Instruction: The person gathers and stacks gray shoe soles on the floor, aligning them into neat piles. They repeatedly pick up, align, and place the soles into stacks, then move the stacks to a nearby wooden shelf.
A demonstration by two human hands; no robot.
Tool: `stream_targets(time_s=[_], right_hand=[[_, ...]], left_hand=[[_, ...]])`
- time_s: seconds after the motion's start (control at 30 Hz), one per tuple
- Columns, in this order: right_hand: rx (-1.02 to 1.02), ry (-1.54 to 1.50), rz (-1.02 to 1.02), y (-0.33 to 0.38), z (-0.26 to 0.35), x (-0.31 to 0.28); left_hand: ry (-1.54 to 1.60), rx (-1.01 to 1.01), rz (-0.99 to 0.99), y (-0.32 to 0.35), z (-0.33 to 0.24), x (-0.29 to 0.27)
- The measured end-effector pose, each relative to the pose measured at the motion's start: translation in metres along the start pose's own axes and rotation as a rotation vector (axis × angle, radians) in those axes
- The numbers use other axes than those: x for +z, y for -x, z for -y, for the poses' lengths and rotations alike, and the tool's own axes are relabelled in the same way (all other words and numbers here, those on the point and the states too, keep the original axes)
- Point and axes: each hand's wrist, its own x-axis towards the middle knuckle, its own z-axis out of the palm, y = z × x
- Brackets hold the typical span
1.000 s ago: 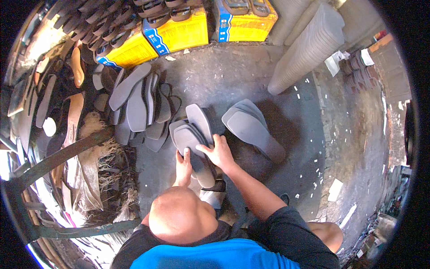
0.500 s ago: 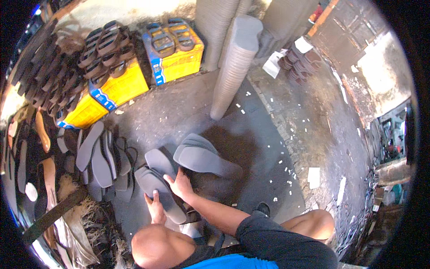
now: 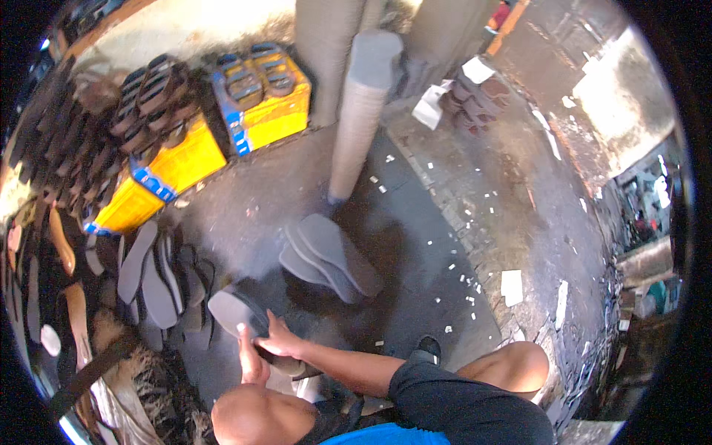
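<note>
Low in front of me, both hands are at a grey sandal sole [image 3: 228, 310] with a darker edge. My left hand [image 3: 254, 363] grips its near end from the left, thumb laid on its top face. My right hand [image 3: 285, 340] closes on its right side, thumb up along the edge; part of its fingers is hidden. To the right of the held sole, several grey soles [image 3: 320, 248] lie fanned over one another on the dark floor mat [image 3: 415, 259]. Below my hands something brownish shows in part, too covered to name.
More grey soles [image 3: 157, 289] stand bunched at the left. Behind them are yellow-and-blue boxes [image 3: 263, 115] topped with brown sandals [image 3: 156, 96]. A tall column of stacked soles [image 3: 360, 119] rises beyond the mat. White scraps [image 3: 512, 288] litter the floor at right.
My hands have drawn closer together and nearer to me. The soles beside them have shifted and now lie in one fanned group. The whole view has swung slightly.
</note>
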Motion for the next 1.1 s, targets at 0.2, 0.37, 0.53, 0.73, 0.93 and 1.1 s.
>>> stream_targets(time_s=[0.2, 0.37, 0.53, 0.73, 0.93, 1.1], right_hand=[[-0.112, -0.538, 0.392, -0.011, 0.003, -0.040], [-0.788, -0.213, 0.042, 0.005, 0.025, -0.072], [-0.810, 0.095, -0.053, -0.002, -0.003, -0.087], [-0.698, -0.016, -0.048, -0.016, -0.038, -0.065], [-0.429, 0.122, -0.067, 0.045, 0.012, -0.136], [-0.115, 0.057, 0.012, 0.066, 0.042, -0.259]], left_hand=[[0.020, -0.160, -0.087, -0.002, -0.025, -0.001], [-0.285, 0.315, 0.239, 0.024, -0.076, 0.023], [-0.842, 0.307, 0.356, 0.026, -0.081, 0.029], [-0.542, 0.085, 0.518, 0.005, -0.036, 0.010], [-0.968, 0.075, 0.398, 0.016, -0.089, 0.067], [-0.474, -0.207, 0.426, 0.001, -0.069, 0.184]])
